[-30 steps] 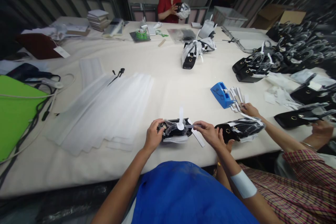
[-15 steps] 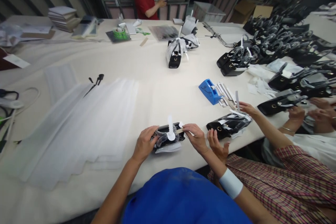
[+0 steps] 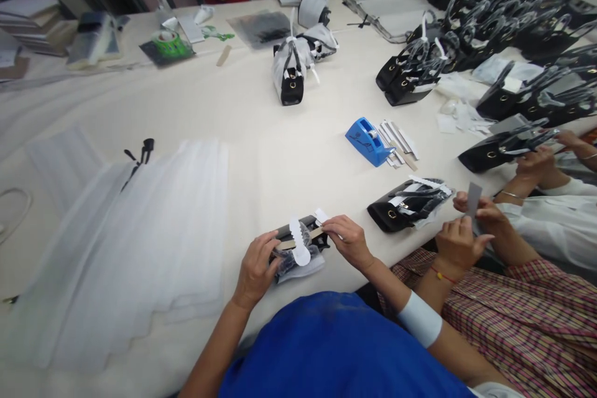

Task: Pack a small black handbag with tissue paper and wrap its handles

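Note:
A small black handbag [image 3: 298, 247] wrapped in clear plastic lies at the near edge of the white table [image 3: 280, 149]. My left hand [image 3: 255, 268] is closed on its left end. My right hand [image 3: 347, 240] pinches a pale strip [image 3: 303, 239] that runs across the top of the bag. A white tag [image 3: 299, 247] with a wavy edge lies over the bag's handle.
A stack of white foam sheets [image 3: 125, 242] covers the table to my left. A blue tape dispenser [image 3: 365, 141] with cut strips sits right of centre. A co-worker's hands [image 3: 461, 230] hold a strip beside another black bag [image 3: 405, 205]. Several wrapped bags [image 3: 489, 31] fill the far right.
The view tilted down and swung right. My right hand drew the strip across the bag. The co-worker beside me lifted both hands off their bag and now holds a strip.

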`<state>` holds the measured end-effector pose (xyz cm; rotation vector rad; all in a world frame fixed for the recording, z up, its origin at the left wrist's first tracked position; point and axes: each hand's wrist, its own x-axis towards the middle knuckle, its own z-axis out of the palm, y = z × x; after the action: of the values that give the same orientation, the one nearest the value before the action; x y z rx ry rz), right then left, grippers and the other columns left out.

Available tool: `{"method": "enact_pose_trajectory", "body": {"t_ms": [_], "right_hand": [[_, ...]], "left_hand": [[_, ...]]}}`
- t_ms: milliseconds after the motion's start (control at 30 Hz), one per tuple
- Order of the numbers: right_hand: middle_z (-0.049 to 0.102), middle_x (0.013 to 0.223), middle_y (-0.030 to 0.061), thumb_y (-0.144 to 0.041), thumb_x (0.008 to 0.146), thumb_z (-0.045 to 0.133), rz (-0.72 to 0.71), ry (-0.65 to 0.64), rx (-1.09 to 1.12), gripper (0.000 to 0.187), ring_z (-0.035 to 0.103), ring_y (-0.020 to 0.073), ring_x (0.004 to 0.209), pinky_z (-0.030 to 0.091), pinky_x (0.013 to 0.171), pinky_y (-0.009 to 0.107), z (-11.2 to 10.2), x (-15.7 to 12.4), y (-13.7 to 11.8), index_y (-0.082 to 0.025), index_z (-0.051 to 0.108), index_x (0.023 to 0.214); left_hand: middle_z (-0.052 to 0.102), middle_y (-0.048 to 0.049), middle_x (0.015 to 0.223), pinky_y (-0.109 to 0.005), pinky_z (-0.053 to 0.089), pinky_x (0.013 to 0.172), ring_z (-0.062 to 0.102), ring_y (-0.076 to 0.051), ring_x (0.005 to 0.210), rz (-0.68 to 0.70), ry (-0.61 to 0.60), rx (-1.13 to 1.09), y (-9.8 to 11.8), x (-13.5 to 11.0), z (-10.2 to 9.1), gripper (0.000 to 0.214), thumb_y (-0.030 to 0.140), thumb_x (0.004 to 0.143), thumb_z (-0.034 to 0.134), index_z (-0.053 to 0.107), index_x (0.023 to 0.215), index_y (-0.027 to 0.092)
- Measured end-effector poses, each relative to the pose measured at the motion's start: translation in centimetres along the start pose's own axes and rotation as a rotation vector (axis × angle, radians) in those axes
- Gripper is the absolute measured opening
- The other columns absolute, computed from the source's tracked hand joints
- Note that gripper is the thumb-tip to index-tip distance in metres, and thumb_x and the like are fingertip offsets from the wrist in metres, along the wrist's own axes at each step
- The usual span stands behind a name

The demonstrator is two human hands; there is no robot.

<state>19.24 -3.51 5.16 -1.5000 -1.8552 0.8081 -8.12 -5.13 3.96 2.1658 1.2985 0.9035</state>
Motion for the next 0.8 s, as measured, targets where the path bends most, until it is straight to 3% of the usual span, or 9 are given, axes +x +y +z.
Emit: {"method": "enact_pose_trajectory", "body": {"t_ms": [100, 233, 333, 400, 433, 500, 600, 700, 800], "right_hand": [[0.070, 0.092, 0.0051, -0.029, 0.090, 0.051, 0.089, -0.033, -0.119, 0.019, 0.060, 0.0214, 0.092, 0.045, 0.086, 0.036, -1.9, -0.5, -0.3, -0.026, 0.070, 0.089], [0.067, 0.080, 0.0062, -0.038, 0.083, 0.061, 0.374, 0.118, -0.135, 0.018, 0.060, 0.0211, 0.077, 0.047, 0.075, 0.034, -5.3, -2.5, -0.5, -0.022, 0.067, 0.078], [0.065, 0.073, 0.0047, -0.048, 0.076, 0.067, 0.618, 0.242, 0.285, 0.029, 0.060, 0.0177, 0.065, 0.050, 0.064, 0.031, -6.5, -4.4, -1.8, -0.019, 0.061, 0.077], [0.066, 0.074, 0.0042, -0.048, 0.072, 0.071, 0.744, 0.221, 0.648, 0.034, 0.063, 0.0165, 0.065, 0.052, 0.063, 0.029, -6.0, -5.3, -3.1, -0.019, 0.058, 0.081], [0.067, 0.076, 0.0046, -0.047, 0.070, 0.073, 0.785, 0.183, 0.791, 0.035, 0.064, 0.0162, 0.067, 0.052, 0.064, 0.029, -5.4, -5.7, -3.7, -0.019, 0.057, 0.083], [0.069, 0.081, 0.0060, -0.042, 0.067, 0.076, 0.810, 0.130, 0.952, 0.035, 0.066, 0.0158, 0.069, 0.054, 0.066, 0.028, -3.6, -6.1, -4.7, -0.018, 0.056, 0.083], [0.069, 0.081, 0.0059, -0.037, 0.067, 0.076, 0.754, 0.208, 1.000, 0.036, 0.066, 0.0155, 0.070, 0.054, 0.068, 0.029, -0.7, -6.1, -4.6, -0.018, 0.056, 0.090], [0.068, 0.081, 0.0049, -0.033, 0.069, 0.072, 0.742, 0.269, 0.984, 0.044, 0.065, 0.0161, 0.068, 0.053, 0.067, 0.030, 0.9, -5.7, -3.0, -0.018, 0.053, 0.106], [0.066, 0.087, 0.0050, -0.032, 0.073, 0.066, 0.676, 0.377, 0.685, 0.043, 0.061, 0.0146, 0.064, 0.051, 0.061, 0.029, 0.8, -5.2, -1.2, -0.019, 0.053, 0.112]], "left_hand": [[0.057, -0.0107, 0.125, -0.046, 0.047, 0.101, 0.053, -0.023, 0.119, -0.027, 0.053, 0.022, 0.5, 0.0, -0.1, 0.035, 0.016, 0.085, 0.054, 0.051, 0.120, 0.022], [0.056, -0.0115, 0.124, -0.045, 0.045, 0.103, 0.053, -0.023, 0.119, -0.168, 0.285, 0.080, 2.6, 0.3, -0.9, 0.040, 0.016, 0.083, 0.060, 0.051, 0.121, 0.020], [0.058, -0.0114, 0.118, -0.046, 0.045, 0.101, 0.055, -0.023, 0.115, -0.253, 0.476, 0.126, 5.0, -0.4, -1.5, 0.040, 0.014, 0.080, 0.062, 0.053, 0.119, 0.019], [0.060, -0.0097, 0.108, -0.044, 0.048, 0.096, 0.058, -0.023, 0.107, -0.210, 0.556, 0.129, 6.5, -1.0, -1.5, 0.041, 0.010, 0.078, 0.063, 0.055, 0.117, 0.019], [0.061, -0.0087, 0.104, -0.042, 0.050, 0.093, 0.059, -0.022, 0.104, -0.159, 0.546, 0.114, 7.2, -1.3, -1.3, 0.041, 0.009, 0.077, 0.064, 0.055, 0.116, 0.020], [0.062, -0.0082, 0.103, -0.041, 0.052, 0.090, 0.060, -0.022, 0.102, -0.057, 0.406, 0.060, 8.4, -1.4, -0.7, 0.039, 0.009, 0.078, 0.062, 0.056, 0.114, 0.021], [0.060, -0.0102, 0.113, -0.043, 0.050, 0.094, 0.058, -0.024, 0.109, 0.013, 0.190, 0.025, 9.2, -0.8, 0.3, 0.034, 0.011, 0.083, 0.056, 0.057, 0.115, 0.023], [0.059, -0.0104, 0.116, -0.044, 0.049, 0.096, 0.056, -0.023, 0.112, 0.042, 0.168, 0.026, 9.2, -0.2, 0.6, 0.034, 0.010, 0.084, 0.053, 0.057, 0.115, 0.023], [0.060, -0.0101, 0.114, -0.043, 0.049, 0.097, 0.057, -0.022, 0.111, 0.024, 0.204, 0.018, 9.0, -0.4, 0.2, 0.032, 0.010, 0.085, 0.052, 0.058, 0.113, 0.022]]}}
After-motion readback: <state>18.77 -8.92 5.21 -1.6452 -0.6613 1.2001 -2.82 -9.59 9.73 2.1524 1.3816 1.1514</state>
